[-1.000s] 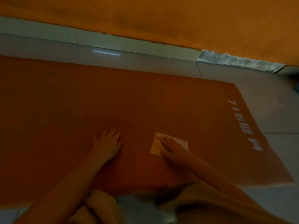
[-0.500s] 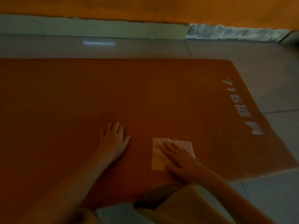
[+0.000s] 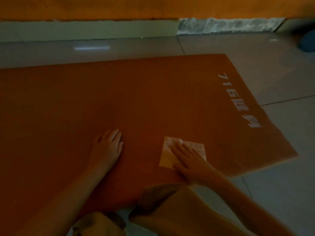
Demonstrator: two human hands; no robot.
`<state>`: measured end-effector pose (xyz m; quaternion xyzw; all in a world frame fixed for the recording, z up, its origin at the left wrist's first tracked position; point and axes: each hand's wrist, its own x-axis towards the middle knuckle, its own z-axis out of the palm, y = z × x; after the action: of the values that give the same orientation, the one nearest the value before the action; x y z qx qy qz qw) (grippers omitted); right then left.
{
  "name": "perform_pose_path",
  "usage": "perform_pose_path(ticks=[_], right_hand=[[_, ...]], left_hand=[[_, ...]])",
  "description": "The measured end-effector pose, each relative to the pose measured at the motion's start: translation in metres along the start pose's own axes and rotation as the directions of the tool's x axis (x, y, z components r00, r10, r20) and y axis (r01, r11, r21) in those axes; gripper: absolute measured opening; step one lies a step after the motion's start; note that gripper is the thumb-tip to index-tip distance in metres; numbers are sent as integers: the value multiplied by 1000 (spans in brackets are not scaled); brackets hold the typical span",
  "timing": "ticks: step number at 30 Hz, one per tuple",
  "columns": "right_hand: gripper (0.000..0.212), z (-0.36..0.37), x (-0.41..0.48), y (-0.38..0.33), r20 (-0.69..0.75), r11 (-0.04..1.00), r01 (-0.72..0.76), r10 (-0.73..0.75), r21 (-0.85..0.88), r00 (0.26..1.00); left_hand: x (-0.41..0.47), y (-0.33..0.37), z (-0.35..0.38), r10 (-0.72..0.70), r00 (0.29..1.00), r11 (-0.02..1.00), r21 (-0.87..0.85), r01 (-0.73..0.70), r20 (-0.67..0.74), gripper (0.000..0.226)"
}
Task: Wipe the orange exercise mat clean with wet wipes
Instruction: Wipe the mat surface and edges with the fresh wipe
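Working over the orange exercise mat [image 3: 85,108], spread flat on the tiled floor [image 3: 281,193], judged mid-wipe near its right end. Braced with the left hand [image 3: 106,147], fingers straight and flat on the mat, gripping nothing. Pressed the wet wipe [image 3: 167,155] down under the right hand [image 3: 189,159], fingers extended across it, near the white lettering [image 3: 238,101]. Next called for sliding the wipe onto unwiped mat under even pressure.

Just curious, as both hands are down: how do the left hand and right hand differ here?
The right hand presses on a white wipe; the left hand rests on bare mat. The right hand lies nearer the mat's lettered end, the left hand farther in. Both lie flat with straight fingers.
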<state>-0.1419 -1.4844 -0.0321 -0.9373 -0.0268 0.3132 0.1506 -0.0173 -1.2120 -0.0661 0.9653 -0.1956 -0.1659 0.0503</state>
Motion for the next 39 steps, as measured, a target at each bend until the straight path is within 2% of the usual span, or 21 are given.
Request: perform_pose_path(ticks=[2,4,9,12,15,18,20,23,27,30,35,39], right_hand=[[66,-4,17,8,-39,994,-107,108,12,993],[59,-9,35,-2,-81,991,-128,129,28,988],[59,-6,32,-31,-46,997,82,-82,-4,996],[62,-10,8,-18,12,994,104,-104,-15,994],[77,-16,1,3,46,999,22,-20,-44,999],[69,-26,31,18,-32,992,-106,104,-64,994],[61,-33,61,13,-80,989,-134,129,-62,988],[59,-33,85,-10,-60,999,-41,39,-25,997],[60,-21,65,-9,-26,993,115,-115,-3,993],[61,-25,74,15,4,998,61,-60,-26,998],[60,-46,133,10,-115,996,-73,68,-42,991],[60,-38,143,-11,-97,993,70,-79,-97,992]], left_hand=[[2,0,-1,10,1000,1000,-16,-9,2,49],[3,-1,-1,13,1000,1000,-18,-13,11,49],[0,0,-5,17,1000,1000,-10,-17,16,49],[-1,1,-8,21,1000,1000,-11,-21,18,50],[-1,1,-10,20,999,1000,-3,-20,35,51],[-1,0,-11,29,999,999,-26,-28,31,49],[0,-1,-10,37,999,998,-45,-36,15,47],[0,-2,-9,31,999,999,-30,-31,-6,52],[0,-4,-5,38,999,999,-18,-38,-19,64],[2,-5,-2,35,999,999,-3,-35,-16,61],[2,-5,-2,42,999,999,20,-41,-20,51],[6,-4,0,28,999,999,23,-29,32,52]])
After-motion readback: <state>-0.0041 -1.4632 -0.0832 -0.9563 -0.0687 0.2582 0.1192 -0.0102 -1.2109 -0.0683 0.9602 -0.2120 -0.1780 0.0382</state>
